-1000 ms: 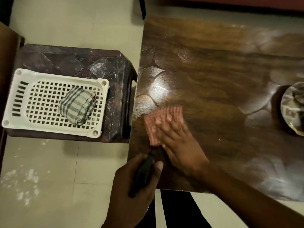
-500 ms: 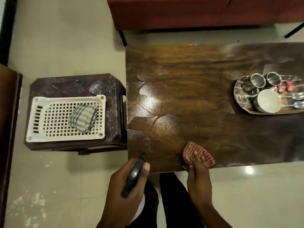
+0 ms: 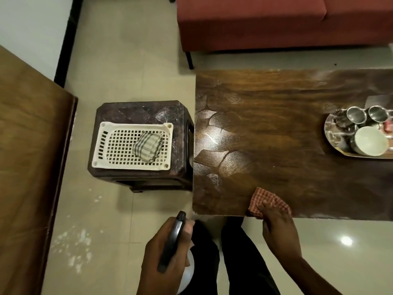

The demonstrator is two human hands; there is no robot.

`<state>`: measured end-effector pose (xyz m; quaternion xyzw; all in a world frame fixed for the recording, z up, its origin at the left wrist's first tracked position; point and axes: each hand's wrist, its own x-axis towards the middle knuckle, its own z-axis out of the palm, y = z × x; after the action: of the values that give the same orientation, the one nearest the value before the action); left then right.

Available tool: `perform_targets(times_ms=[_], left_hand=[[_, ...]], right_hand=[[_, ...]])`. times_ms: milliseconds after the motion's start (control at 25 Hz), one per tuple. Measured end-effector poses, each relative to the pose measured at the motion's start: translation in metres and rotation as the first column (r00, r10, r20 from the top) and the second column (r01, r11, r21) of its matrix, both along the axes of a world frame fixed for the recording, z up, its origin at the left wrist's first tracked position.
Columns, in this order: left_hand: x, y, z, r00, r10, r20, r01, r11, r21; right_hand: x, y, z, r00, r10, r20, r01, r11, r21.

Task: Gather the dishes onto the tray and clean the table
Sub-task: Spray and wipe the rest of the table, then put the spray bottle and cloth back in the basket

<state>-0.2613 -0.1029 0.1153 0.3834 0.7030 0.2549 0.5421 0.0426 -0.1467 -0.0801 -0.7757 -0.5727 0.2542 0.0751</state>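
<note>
Since the earlier frame, the right hand [image 3: 276, 226] had dragged the checked cloth [image 3: 266, 202] to the table's [image 3: 276, 124] near edge, pinching it; left hand [image 3: 165, 252] gripped a spray bottle [image 3: 172, 241]. Dishes sat on the tray [image 3: 333, 133], far right; wiping appeared nearly complete.

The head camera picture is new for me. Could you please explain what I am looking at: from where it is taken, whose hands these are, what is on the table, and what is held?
There is no machine here. A person wears one wide-angle camera on the head, so you look down at their own two hands and legs.

The right hand presses a red checked cloth on the near edge of the wooden table, which shows wipe streaks. The left hand grips a dark spray bottle, off the table.

At the table's far right a steel tray carries two steel cups and a white bowl; the rest is cut off.

Beside the table, a dark stool holds a white basket with a folded checked cloth.
</note>
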Motion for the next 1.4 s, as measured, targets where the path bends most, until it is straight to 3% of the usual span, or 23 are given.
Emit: perform_targets(times_ms=[40,80,120,160,240,280,320,360,640,840,1040,1400], left_hand=[[-0.004,-0.005,0.009,1.000,0.025,0.000,-0.025,0.999,0.019],[-0.006,-0.008,0.018,0.999,0.047,0.012,-0.047,0.998,0.037],[-0.008,-0.011,0.027,0.997,0.067,0.030,-0.069,0.996,0.059],[-0.009,-0.013,0.034,0.995,0.091,0.034,-0.093,0.992,0.084],[-0.016,-0.015,0.052,0.991,0.136,0.003,-0.136,0.984,0.115],[-0.020,-0.015,0.060,0.990,0.137,0.008,-0.137,0.984,0.117],[-0.024,-0.014,0.067,0.990,0.137,0.020,-0.139,0.983,0.119],[-0.027,-0.014,0.074,0.989,0.145,0.017,-0.146,0.981,0.129],[-0.073,0.009,0.115,0.950,0.155,-0.272,-0.098,0.972,0.214],[-0.119,0.053,0.123,0.932,0.213,-0.292,-0.150,0.963,0.224],[-0.176,0.126,0.099,0.947,0.168,-0.275,-0.084,0.953,0.292],[-0.245,0.259,-0.029,0.941,-0.099,-0.324,0.187,0.949,0.255]], right_hand=[[-0.010,0.005,0.017,0.976,-0.153,-0.152,0.148,0.988,-0.047],[-0.020,0.010,0.035,0.892,-0.320,-0.320,0.300,0.947,-0.110],[-0.026,0.016,0.050,0.720,-0.487,-0.495,0.436,0.872,-0.224],[-0.031,0.023,0.065,0.479,-0.619,-0.622,0.513,0.773,-0.374],[-0.039,0.032,0.105,-0.020,-0.708,-0.706,0.431,0.631,-0.645],[-0.043,0.035,0.123,-0.192,-0.689,-0.699,0.360,0.613,-0.703],[-0.046,0.038,0.142,-0.289,-0.660,-0.694,0.288,0.631,-0.720],[-0.049,0.042,0.159,-0.328,-0.634,-0.701,0.226,0.667,-0.710],[-0.088,0.084,0.239,-0.187,-0.586,-0.788,0.136,0.779,-0.612],[-0.133,0.129,0.254,-0.080,-0.601,-0.795,0.042,0.795,-0.605],[-0.207,0.195,0.240,-0.199,-0.624,-0.756,0.068,0.760,-0.646],[-0.320,0.305,0.143,-0.128,-0.752,-0.646,0.243,0.608,-0.756]])
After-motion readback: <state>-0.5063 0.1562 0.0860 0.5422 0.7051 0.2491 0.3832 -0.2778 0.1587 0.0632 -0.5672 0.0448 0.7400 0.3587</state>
